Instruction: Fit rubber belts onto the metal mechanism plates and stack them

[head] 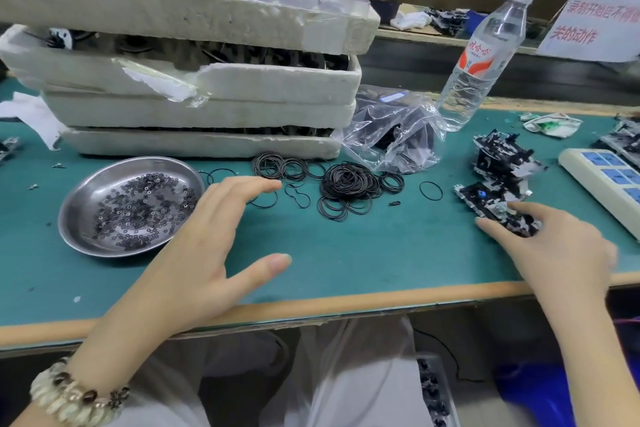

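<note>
Bright, even overhead light covers the green table, with faint soft shadows under the left hand. Glare glints on the steel dish at the table's left. The right hand and mechanism plates at the table's right are motion-blurred. The table's front edge bows; beneath it is dim.
</note>
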Tool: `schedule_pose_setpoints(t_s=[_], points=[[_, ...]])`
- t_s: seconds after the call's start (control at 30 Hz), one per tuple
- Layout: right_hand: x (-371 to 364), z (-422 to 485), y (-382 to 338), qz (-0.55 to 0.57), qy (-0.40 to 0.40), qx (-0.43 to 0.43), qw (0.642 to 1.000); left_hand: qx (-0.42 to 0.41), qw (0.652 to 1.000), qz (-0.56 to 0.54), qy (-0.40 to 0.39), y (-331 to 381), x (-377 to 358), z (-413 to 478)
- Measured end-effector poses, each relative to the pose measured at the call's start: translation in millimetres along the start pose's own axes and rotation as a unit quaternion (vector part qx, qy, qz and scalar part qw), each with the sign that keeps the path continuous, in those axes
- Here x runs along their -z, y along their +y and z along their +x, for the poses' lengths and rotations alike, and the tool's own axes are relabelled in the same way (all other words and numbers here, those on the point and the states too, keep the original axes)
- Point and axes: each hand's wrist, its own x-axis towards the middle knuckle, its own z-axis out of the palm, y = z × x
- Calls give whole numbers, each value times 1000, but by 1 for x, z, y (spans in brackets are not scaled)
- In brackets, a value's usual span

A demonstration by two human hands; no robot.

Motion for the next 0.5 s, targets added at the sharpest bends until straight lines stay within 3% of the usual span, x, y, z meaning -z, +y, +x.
schedule_pose_setpoints(t_s=[0.13, 0.23, 0.5], points=[[-12, 12, 8, 7, 32, -56, 998, 2, 1000, 7, -6, 1, 0, 1], [-16, 12, 4, 33, 71, -46, 996, 6, 1000, 7, -4, 2, 1, 0], [-28, -8, -41, 74, 110, 230, 964, 8, 1000, 7, 3, 1, 0, 1]])
